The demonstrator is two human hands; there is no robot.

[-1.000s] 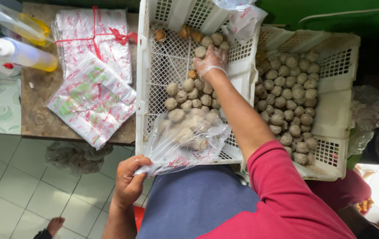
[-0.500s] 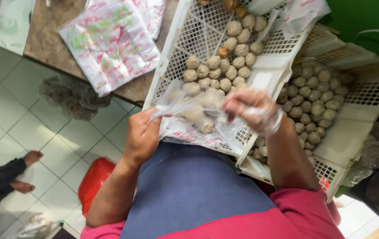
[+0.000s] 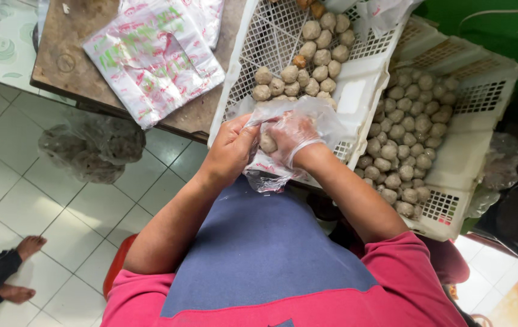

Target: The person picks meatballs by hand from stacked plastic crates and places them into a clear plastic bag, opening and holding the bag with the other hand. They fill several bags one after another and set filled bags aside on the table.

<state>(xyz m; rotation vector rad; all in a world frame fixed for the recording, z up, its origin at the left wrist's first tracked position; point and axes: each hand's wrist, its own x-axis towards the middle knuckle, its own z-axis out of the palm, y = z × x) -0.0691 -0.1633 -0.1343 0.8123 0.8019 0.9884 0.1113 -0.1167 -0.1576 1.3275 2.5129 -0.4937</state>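
A clear plastic bag point(image 3: 271, 172) with meatballs in it is held between both hands over the near edge of a white plastic crate point(image 3: 362, 82). My left hand point(image 3: 230, 148) grips the bag's left side. My right hand point(image 3: 292, 136), in a thin clear plastic glove, is closed on the bag's mouth, with a meatball showing between the two hands. Loose brown meatballs point(image 3: 307, 66) lie in the crate just beyond my hands.
A second white crate point(image 3: 483, 139) full of meatballs point(image 3: 404, 127) stands to the right. A stack of printed plastic bags point(image 3: 150, 60) lies on a brown table point(image 3: 59, 54). A filled clear bag point(image 3: 92, 151) rests on the tiled floor. Another person's bare feet point(image 3: 26, 248) are at lower left.
My right hand came back from the far end of the crate to the bag. Both hands have closed together on the bag's mouth.
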